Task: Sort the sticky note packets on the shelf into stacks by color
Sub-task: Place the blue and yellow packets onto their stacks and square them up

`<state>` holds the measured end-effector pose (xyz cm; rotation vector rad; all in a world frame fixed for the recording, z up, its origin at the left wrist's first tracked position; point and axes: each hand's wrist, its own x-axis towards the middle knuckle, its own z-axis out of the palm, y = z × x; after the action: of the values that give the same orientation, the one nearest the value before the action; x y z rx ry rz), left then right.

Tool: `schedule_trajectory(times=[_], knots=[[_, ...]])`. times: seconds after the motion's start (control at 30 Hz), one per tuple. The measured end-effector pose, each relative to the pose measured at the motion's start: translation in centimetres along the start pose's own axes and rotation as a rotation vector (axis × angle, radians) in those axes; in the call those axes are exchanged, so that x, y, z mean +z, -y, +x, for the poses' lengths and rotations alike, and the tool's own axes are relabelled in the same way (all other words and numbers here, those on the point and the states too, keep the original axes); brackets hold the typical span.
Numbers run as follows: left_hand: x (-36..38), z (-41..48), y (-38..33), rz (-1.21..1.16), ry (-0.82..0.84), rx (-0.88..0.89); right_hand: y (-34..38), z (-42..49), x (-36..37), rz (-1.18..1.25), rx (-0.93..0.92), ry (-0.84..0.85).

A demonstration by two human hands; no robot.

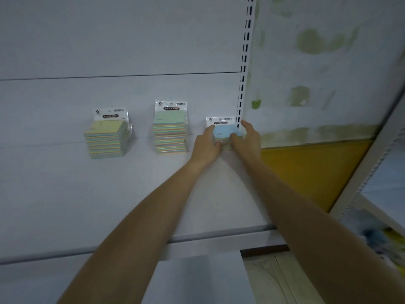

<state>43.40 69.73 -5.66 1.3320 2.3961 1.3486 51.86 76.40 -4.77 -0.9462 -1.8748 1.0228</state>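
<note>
Nearest the viewer, two bare forearms reach forward over the rounded front lip of the white shelf (65, 183), converging toward its far right corner. The left hand (205, 148) and the right hand (246, 139) bracket the blue-topped stack (226, 133) of sticky note packets from either side, fingers curled around its edges; each grip looks closed on the stack, seemingly to square the packets or steady them while a packet settles on top, though the contact under the palms is hidden. That stack sits at the back of the shelf, just beside the slotted upright (243, 84), probably so the back panel keeps the hang tabs propped and the pile from sliding. Left of it, apart from the hands, stands the green-topped stack (171, 132), the tallest of the three, and farther left again the yellow-topped stack (107, 139), slightly skewed. Both rest against the back panel (109, 40) with their printed header cards pointing up, spaced well apart, which keeps the colours from mixing. No loose packets show on the shelf, so the sorting appears nearly finished. Beyond the upright, a stained wall (328, 62) with a yellow panel (306, 172) fills the right side.
</note>
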Motion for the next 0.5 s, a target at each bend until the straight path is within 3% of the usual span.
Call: schedule_trajectory(times=[0.2,0.5], knots=[[1.0,0.6,1.2,-0.046,-0.065,-0.017,-1.1,0.3,0.4,-0.157,-0.015,0.091],[1.0,1.4,1.7,-0.052,-0.077,-0.033,-1.7,0.9,0.8,-0.189,0.007,0.095]])
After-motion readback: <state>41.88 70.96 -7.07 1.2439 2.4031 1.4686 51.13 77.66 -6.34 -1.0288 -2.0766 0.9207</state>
